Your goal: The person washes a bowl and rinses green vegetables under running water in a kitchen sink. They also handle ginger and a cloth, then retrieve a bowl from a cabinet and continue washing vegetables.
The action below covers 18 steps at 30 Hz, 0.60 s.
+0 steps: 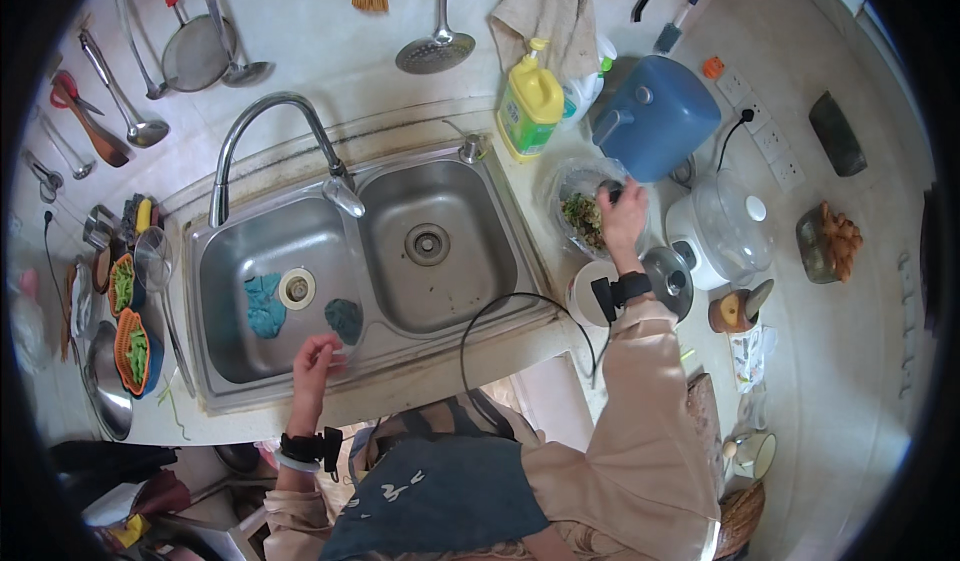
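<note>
My left hand (318,362) hovers over the front rim of the left sink basin (225,328), its fingers loosely apart and slightly blurred, with nothing visible in them. Just beyond it, a dark green cloth (343,319) lies in the basin. A crumpled turquoise cloth (265,306) rests left of the drain. To the right of the sink, my right hand (624,219) grips a small dark object (613,189), mostly hidden by the fingers. It is held over a container lined with a clear plastic bag (559,186), which has chopped food scraps (582,217) inside.
A chrome faucet (281,98) arches over the left basin. Yellow pump bottle (531,103), blue appliance (660,114), white electric cooker (724,227), glass lid (670,279) and white tub (589,294) crowd the right counter. Orange baskets (133,351) of green vegetables stand left. A black cable (480,321) crosses the front edge.
</note>
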Each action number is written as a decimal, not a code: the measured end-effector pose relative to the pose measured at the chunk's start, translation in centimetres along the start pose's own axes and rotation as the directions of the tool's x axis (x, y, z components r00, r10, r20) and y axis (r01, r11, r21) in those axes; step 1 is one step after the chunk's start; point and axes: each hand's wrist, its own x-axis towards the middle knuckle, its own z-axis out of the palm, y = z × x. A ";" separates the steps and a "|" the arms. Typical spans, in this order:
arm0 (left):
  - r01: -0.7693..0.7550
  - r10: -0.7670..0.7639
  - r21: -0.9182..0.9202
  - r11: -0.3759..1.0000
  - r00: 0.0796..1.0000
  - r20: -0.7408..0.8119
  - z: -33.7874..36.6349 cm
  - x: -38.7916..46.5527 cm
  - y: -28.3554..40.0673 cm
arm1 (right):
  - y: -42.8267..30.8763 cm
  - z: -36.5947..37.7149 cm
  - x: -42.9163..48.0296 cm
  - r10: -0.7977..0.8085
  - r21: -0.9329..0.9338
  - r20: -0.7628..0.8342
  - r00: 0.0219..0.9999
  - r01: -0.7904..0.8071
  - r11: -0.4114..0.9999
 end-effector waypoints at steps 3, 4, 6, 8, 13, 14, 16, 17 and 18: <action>0.018 -0.018 0.004 1.000 1.000 -0.009 0.0 0.0 -0.2 | 0.6 0.7 -0.8 -0.066 0.067 0.004 0.998 0.066 0.996; 0.018 -0.018 0.008 1.000 1.000 -0.007 0.0 0.0 -0.2 | 0.8 0.7 -0.7 -0.104 0.083 0.225 0.969 0.088 0.993; 0.010 -0.010 -0.003 1.000 1.000 -0.002 0.1 0.1 -0.2 | 1.1 0.3 -0.2 0.098 0.238 0.386 0.917 -0.202 0.950; 0.009 -0.009 -0.010 1.000 1.000 -0.007 0.1 0.1 -0.2 | 1.2 -1.3 0.9 0.011 0.630 0.759 0.651 -0.738 0.243; 0.019 -0.019 0.011 1.000 1.000 0.001 0.0 0.3 -0.4 | -1.6 -4.6 -0.6 -0.374 0.638 0.678 0.633 -0.759 -0.128; 0.017 -0.017 0.018 1.000 1.000 0.003 -0.1 0.3 -0.5 | -2.6 -4.9 -1.2 -0.365 0.653 0.671 0.646 -0.747 -0.121; -0.011 0.010 0.023 1.000 1.000 0.020 -0.5 0.2 -0.8 | -4.5 -5.7 -1.9 -0.464 0.646 0.641 0.612 -0.756 -0.105; 0.012 -0.012 0.020 1.000 1.000 0.011 -0.7 0.2 -0.9 | -5.4 -6.0 -2.4 -0.477 0.652 0.629 0.614 -0.751 -0.106; 0.009 -0.009 0.008 1.000 1.000 0.018 -0.8 0.3 -0.8 | -6.4 -6.3 -2.9 -0.491 0.658 0.617 0.614 -0.745 -0.105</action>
